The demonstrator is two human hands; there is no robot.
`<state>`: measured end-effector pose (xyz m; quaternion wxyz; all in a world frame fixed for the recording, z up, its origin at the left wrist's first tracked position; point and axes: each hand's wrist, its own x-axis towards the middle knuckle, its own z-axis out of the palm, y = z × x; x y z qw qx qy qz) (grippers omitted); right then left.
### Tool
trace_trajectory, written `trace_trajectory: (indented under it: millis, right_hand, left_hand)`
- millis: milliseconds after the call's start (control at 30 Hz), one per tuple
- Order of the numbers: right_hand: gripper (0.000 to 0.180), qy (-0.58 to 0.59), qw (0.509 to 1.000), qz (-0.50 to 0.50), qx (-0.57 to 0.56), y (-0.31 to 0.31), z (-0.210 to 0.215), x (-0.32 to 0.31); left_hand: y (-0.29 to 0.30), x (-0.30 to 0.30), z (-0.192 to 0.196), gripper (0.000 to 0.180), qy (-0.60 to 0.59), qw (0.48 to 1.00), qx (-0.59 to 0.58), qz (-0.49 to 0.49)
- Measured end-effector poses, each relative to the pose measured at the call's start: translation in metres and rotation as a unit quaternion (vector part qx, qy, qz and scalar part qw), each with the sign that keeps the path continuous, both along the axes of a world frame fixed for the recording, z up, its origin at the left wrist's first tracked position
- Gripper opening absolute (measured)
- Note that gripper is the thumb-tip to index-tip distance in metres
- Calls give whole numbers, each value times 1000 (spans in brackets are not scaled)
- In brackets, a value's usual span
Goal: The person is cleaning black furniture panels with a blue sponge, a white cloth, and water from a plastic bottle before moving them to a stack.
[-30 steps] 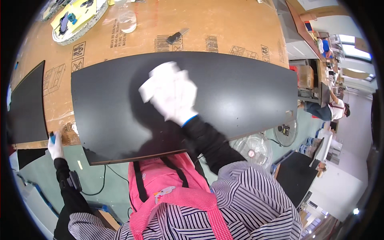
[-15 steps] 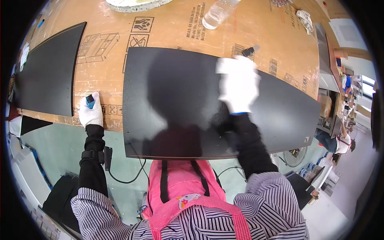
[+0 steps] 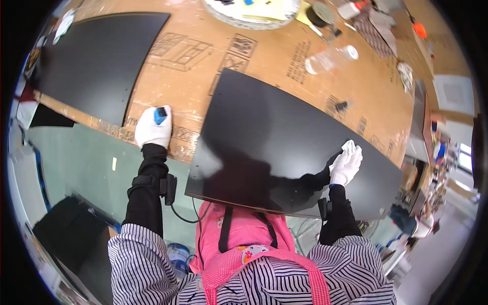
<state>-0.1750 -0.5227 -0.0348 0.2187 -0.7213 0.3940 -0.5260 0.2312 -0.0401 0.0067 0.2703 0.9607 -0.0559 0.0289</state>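
Observation:
A black panel [image 3: 284, 132] lies in front of me on the cardboard-covered table, its near edge above my pink apron. My right hand [image 3: 345, 169], in a white glove, presses on the right part of the panel. A crumpled white cloth [image 3: 349, 146] shows at its fingertips, partly hidden by the fingers. Left of the panel, my left hand [image 3: 152, 131], also gloved in white, rests over the cardboard with its fingers closed around a small blue-and-black object [image 3: 160, 115]. The exact kind of that object cannot be made out.
Another black panel [image 3: 101, 56] lies at the far left. Farther back stand a round white tray [image 3: 254, 23], a clear plastic bottle [image 3: 330, 60] on its side and a roll of tape [image 3: 320, 14]. A small black piece [image 3: 341, 107] lies beyond the panel. Another person [image 3: 423, 225] is at right.
My right hand has moved from the far edge of the panel to the right and nearer to me. The view has turned and shifted; my left hand still holds the small object.

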Motion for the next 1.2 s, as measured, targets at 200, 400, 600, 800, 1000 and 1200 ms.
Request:
trace_trajectory:
  millis: [200,400,600,800,1000,1200]
  right_hand:
    - [33,412,845,330,-88,261,91,296]
    - [34,291,801,456,-258,298,71,367]
    - [27,374,629,675,-95,409,111,215]
    - [9,423,672,528,-301,294,104,281]
    - [22,356,788,426,-265,331,85,318]
    - [24,285,735,612,-69,367,108,130]
  left_hand:
    - [56,-9,-3,39,24,996,78,35]
    - [51,-1,7,44,53,998,6,23]
    - [63,-8,2,47,82,996,-38,20]
    - [66,-4,-2,44,39,999,-24,-1]
    - [62,-1,-14,51,58,997,-57,4]
    - [76,-4,-13,49,90,994,-48,24]
